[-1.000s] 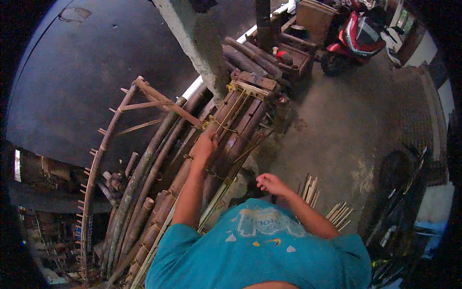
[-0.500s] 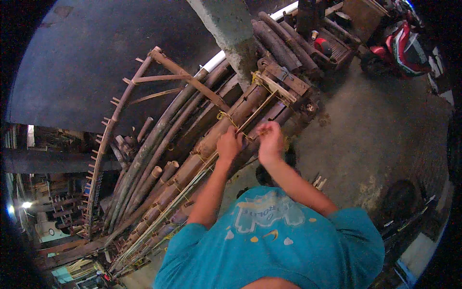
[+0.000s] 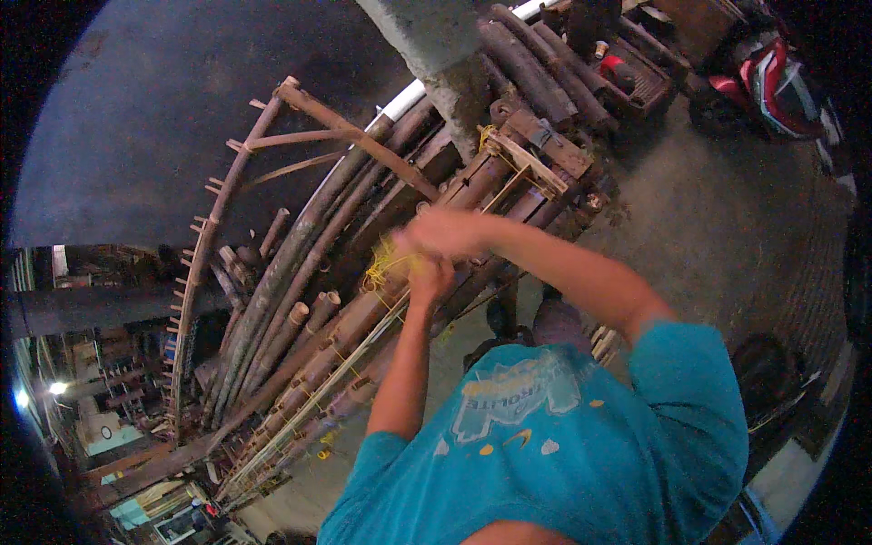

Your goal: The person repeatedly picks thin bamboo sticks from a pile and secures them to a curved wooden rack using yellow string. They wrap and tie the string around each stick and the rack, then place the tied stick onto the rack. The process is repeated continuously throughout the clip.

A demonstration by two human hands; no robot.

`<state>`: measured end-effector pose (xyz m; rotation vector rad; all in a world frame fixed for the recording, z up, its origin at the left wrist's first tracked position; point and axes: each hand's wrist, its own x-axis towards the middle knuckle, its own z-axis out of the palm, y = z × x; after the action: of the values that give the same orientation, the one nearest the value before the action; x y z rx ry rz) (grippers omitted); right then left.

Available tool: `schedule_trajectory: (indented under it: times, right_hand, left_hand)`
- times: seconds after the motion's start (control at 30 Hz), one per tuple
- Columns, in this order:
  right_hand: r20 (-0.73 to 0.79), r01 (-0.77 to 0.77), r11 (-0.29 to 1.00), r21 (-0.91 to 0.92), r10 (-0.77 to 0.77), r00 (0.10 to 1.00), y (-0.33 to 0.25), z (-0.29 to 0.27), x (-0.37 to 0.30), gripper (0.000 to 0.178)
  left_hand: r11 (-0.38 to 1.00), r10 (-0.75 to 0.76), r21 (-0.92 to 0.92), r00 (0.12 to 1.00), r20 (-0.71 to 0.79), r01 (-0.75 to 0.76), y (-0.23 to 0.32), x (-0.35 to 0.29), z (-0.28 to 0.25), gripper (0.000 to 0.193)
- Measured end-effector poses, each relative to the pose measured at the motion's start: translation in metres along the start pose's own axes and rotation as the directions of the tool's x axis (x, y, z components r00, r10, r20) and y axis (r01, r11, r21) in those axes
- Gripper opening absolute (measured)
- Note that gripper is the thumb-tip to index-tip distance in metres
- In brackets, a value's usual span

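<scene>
Head view: your fingers are too blurred to tell whether they close on anything; your right hand (image 3: 443, 232) overlaps your left hand (image 3: 432, 276), beside loose yellow twine (image 3: 380, 270) near the brown pole (image 3: 365, 312). Keeping that twine taut should prevent snags.

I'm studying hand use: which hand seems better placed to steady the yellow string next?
Probably the left hand: it's beside the yellow string and sharper, while the right hand is blurred.
</scene>
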<state>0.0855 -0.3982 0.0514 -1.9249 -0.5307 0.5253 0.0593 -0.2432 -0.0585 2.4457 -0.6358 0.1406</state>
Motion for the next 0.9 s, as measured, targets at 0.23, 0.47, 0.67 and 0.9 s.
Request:
schedule_trajectory:
  times: [0.23, 0.47, 0.67, 0.9]
  right_hand:
    - [-0.179, 0.251, 0.923, -0.290, -0.310, 0.934, 0.084, 0.088, -0.101, 0.043]
    - [-0.116, 0.171, 0.889, -0.426, -0.241, 0.963, 0.047, 0.087, -0.111, 0.036]
    - [-0.097, 0.164, 0.947, -0.278, -0.197, 0.975, 0.053, 0.080, -0.114, 0.044]
    - [-0.281, 0.186, 0.945, -0.268, -0.262, 0.923, 0.086, 0.070, -0.140, 0.033]
  left_hand:
    - [0.920, -0.244, -0.279, 0.960, 0.140, 0.275, 0.038, 0.022, -0.013, 0.024]
    - [0.865, -0.339, -0.412, 0.939, -0.060, 0.286, 0.011, 0.145, -0.032, 0.027]
    - [0.964, -0.181, 0.193, 0.983, -0.020, 0.182, -0.062, 0.146, 0.034, 0.027]
    - [0.945, -0.181, 0.290, 0.980, 0.079, 0.151, 0.026, 0.154, -0.002, 0.029]
